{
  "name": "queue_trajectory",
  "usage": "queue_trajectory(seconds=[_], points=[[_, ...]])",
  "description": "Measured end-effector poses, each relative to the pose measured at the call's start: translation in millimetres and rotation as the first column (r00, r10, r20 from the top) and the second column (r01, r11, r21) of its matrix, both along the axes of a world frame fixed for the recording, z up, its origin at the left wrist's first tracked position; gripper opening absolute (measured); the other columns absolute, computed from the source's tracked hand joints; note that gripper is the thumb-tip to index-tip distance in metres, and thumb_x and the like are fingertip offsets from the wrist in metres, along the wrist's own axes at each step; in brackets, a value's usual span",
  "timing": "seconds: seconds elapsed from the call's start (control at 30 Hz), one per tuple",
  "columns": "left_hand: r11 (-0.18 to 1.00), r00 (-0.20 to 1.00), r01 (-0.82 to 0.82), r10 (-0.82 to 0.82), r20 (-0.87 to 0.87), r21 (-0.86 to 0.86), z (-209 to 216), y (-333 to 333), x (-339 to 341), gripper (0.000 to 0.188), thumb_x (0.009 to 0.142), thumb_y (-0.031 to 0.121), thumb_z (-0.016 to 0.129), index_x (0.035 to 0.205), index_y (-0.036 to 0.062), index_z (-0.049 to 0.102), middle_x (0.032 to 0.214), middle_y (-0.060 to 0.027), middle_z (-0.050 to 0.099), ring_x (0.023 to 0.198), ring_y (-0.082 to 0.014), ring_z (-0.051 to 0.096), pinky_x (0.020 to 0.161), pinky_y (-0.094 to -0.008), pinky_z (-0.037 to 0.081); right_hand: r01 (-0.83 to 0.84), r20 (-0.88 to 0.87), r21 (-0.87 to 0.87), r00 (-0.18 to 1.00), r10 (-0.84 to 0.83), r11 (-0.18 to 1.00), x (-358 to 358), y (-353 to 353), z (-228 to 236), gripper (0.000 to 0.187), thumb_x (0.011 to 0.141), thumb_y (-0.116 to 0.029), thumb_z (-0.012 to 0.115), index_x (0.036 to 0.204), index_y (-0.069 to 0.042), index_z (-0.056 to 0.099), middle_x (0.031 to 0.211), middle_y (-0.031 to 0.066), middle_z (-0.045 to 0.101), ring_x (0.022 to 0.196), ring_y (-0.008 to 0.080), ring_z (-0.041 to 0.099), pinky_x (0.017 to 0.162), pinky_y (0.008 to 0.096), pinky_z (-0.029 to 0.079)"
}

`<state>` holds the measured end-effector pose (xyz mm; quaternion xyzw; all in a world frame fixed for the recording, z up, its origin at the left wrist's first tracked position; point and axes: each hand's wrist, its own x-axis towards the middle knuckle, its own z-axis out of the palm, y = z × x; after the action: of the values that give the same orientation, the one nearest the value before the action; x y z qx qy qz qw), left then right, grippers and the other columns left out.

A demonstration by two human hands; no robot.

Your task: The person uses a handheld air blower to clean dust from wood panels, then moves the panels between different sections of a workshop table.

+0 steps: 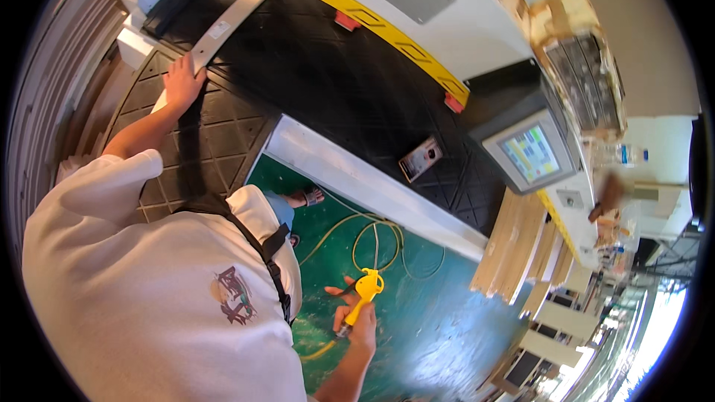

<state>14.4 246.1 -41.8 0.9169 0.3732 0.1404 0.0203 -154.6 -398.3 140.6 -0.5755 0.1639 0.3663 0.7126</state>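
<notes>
My left hand [184, 83] lies over a long, pale wooden strip [231, 21], its fingers across one edge and the thumb by the other. The strip carries a small white label and rests on a black, grooved machine bed [212, 112], its far end near a red block. Lower down, over the green floor, my right hand [363, 327] is wrapped round a yellow air blow gun [368, 287]. The gun's thin metal nozzle points away from me, and a yellow hose [319, 351] leaves its rear. Part of the right palm is hidden behind the gun.
A yellow-edged white machine beam [417, 52] arches over the bed, with red blocks beneath. A tilted touchscreen [530, 152] stands at the right. A small flat rectangular thing [421, 159] lies on the bed. Stacked boards [510, 246] are farther right; coiled hose [357, 242] lies on the floor.
</notes>
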Motion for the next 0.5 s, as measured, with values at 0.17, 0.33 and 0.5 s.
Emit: queue_trajectory(seconds=[0.17, 0.33, 0.5], points=[[0.999, 0.999, 0.027, -0.028, 0.034, 0.028, -12, 0, 2, 0.063, 0.092, 0.042, 0.067, 0.145, 0.0123, 0.05, 0.134, -0.0111, 0.06, 0.127, -0.0333, 0.054, 0.101, -0.0512, 0.043, 0.545, -0.289, 0.4, 0.838, -0.463, 0.737, -34, 28, -10, 0.094, 0.094, -0.085, 0.036, 0.161, -0.018, 0.037, 0.14, 0.027, 0.059, 0.041, 0.0095, 0.034, 0.041, 0.0276, 0.027], [0.998, 0.998, 0.026, -0.03, 0.057, 0.057, -13, 2, -1, 0.066, 0.092, 0.045, 0.067, 0.146, 0.0107, 0.049, 0.132, -0.0109, 0.06, 0.126, -0.0321, 0.054, 0.099, -0.0504, 0.043, -0.08, -0.083, -0.05, 0.994, 0.075, 0.996, -38, 32, 11, 0.083, 0.1, -0.076, 0.041, 0.145, -0.007, 0.046, 0.103, 0.0123, 0.063, 0.045, 0.008, 0.038, 0.042, 0.0249, 0.027], [0.998, 0.998, 0.036, -0.038, 0.049, 0.044, -12, -1, 2, 0.065, 0.093, 0.045, 0.066, 0.146, 0.0115, 0.049, 0.132, -0.0109, 0.06, 0.126, -0.0322, 0.054, 0.098, -0.0514, 0.044, 0.586, 0.093, -0.131, 0.81, -0.578, 0.8, -40, -9, 4, 0.069, 0.103, -0.07, 0.044, 0.12, -0.004, 0.051, 0.093, 0.0086, 0.062, 0.048, 0.0081, 0.042, 0.041, 0.0249, 0.03]])
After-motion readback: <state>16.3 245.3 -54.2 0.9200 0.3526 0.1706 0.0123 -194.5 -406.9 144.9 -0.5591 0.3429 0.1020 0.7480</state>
